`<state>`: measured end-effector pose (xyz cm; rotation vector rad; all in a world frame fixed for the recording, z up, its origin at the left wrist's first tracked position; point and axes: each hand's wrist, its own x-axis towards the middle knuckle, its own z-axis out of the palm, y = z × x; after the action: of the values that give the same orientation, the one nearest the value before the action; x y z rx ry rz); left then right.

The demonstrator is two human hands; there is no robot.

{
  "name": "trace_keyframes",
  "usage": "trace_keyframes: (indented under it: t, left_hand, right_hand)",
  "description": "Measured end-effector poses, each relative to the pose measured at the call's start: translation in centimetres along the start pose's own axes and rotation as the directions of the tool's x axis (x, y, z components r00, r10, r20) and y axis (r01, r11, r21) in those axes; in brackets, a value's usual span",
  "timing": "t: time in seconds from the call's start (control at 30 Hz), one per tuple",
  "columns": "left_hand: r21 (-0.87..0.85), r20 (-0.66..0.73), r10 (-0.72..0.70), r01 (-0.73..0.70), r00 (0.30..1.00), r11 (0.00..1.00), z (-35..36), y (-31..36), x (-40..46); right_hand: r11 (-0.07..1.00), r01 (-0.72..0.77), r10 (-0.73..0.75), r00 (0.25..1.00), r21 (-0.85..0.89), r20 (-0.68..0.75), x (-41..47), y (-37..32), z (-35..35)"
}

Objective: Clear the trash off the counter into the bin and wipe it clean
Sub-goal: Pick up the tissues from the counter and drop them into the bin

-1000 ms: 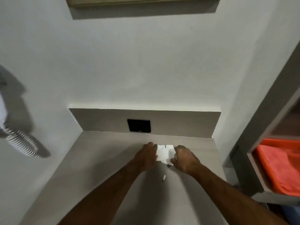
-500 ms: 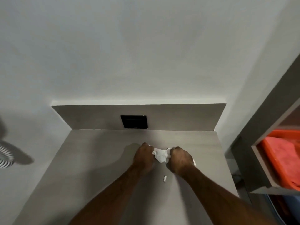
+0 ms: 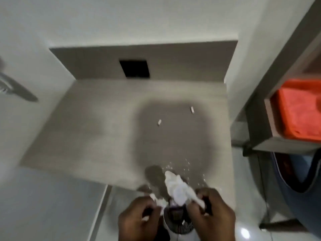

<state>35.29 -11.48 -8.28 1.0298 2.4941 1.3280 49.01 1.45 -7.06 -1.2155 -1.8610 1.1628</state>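
Partway through: both hands (image 3: 175, 221) clutch crumpled white paper (image 3: 177, 188) over the bin (image 3: 178, 223). Two scraps (image 3: 159, 121) and crumbs (image 3: 185, 168) remain on the counter (image 3: 97, 129); wiping seemingly unstarted.

The whole view was smeared by motion. Both wrists ran off the bottom edge. The left hand (image 3: 139, 218) and right hand (image 3: 212, 214) covered most of a round, white-rimmed bin (image 3: 178, 226), its contents unreadable. The white crumpled paper (image 3: 177, 187) was partly buried in the fingers. White specks (image 3: 186, 164) on the grey counter (image 3: 97, 129) were too small to identify.
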Motion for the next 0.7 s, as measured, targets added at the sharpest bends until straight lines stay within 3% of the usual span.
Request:
trace_keyframes:
  t: [0.07,0.13,0.2,0.27,0.37,0.47,0.6,0.7]
  left_hand:
    - [0.064,0.129,-0.051,0.043,0.990,0.997,3.4,-2.2,-7.0]
    - [0.173,0.158,-0.116,0.088,0.981,0.981,7.6,-5.8,-11.2]
    - [0.258,0.177,-0.274,0.224,0.945,0.940,12.1,-9.8,-12.8]
    - [0.357,0.226,-0.428,0.334,0.875,0.872,16.1,-14.4,-13.2]
    - [0.478,0.280,-0.608,0.442,0.743,0.759,21.0,-20.6,-13.4]
    - [0.533,0.375,-0.660,0.432,0.651,0.728,24.5,-25.2,-13.4]
    - [0.517,0.458,-0.657,0.423,0.599,0.745,26.8,-29.7,-13.2]
    - [0.475,0.484,-0.656,0.457,0.578,0.752,26.8,-31.1,-12.5]
  right_hand:
    - [0.993,-0.040,0.047,0.997,-0.111,0.056,-5.2,5.4,-0.1]
    - [0.970,-0.093,0.127,0.982,-0.227,0.138,-8.7,11.2,0.7]
    - [0.916,-0.234,0.322,0.914,-0.327,0.248,-9.7,16.9,2.3]
    - [0.851,-0.260,0.431,0.843,-0.456,0.323,-9.5,22.4,5.1]
    - [0.807,-0.165,0.468,0.765,-0.568,0.442,-8.3,28.9,10.6]
    - [0.772,-0.162,0.552,0.651,-0.615,0.521,-7.0,34.7,14.6]
    - [0.750,-0.213,0.612,0.581,-0.626,0.536,-6.2,39.8,16.9]
    - [0.757,-0.269,0.622,0.575,-0.596,0.531,-5.4,41.1,17.5]
